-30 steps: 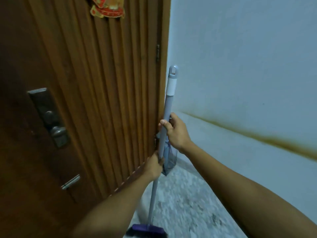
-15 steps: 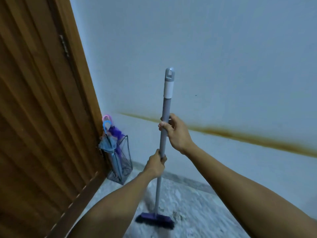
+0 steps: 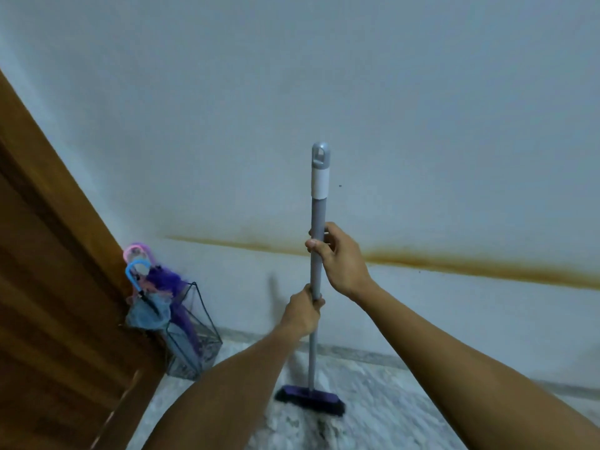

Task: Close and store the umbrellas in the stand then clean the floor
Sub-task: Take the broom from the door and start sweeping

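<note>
head view, looking down and forward at two bare forearms reaching in from 5 and 7 o'clock. nearest the camera, low at 6 o'clock, the floor (image 3: 373, 417) is pale speckled stone with a dark smudge just in front of the broom head (image 3: 310, 401), a purple bristle block resting on the floor. its grey pole (image 3: 317, 216) rises nearly upright through the middle of the picture to a white collar and a hanging loop.

the left hand (image 3: 303, 315) is clenched around the pole low down, fingers wrapped fully. the right hand (image 3: 341, 258) grasps the same pole higher up, thumb toward the camera.

judged from this, the umbrellas are stored and sweeping is the step in hand. to do it well: keep the bristles flat on the floor, draw short strokes toward one spot, let the lower hand steer and the upper hand pivot, and work the smudge and the wall edge without knocking the stand.

farther off, at 8 o'clock, the wire stand (image 3: 194, 345) sits in the corner against the wooden door (image 3: 65, 319), well apart from the broom. farthest, the pale wall (image 3: 389, 92) carries a rusty horizontal stain.

counted: one broom, two hands, one stand, and the umbrellas (image 3: 156, 300) closed inside it, at least two by the curved handles, one pink, one blue; a purple one may be a third.
</note>
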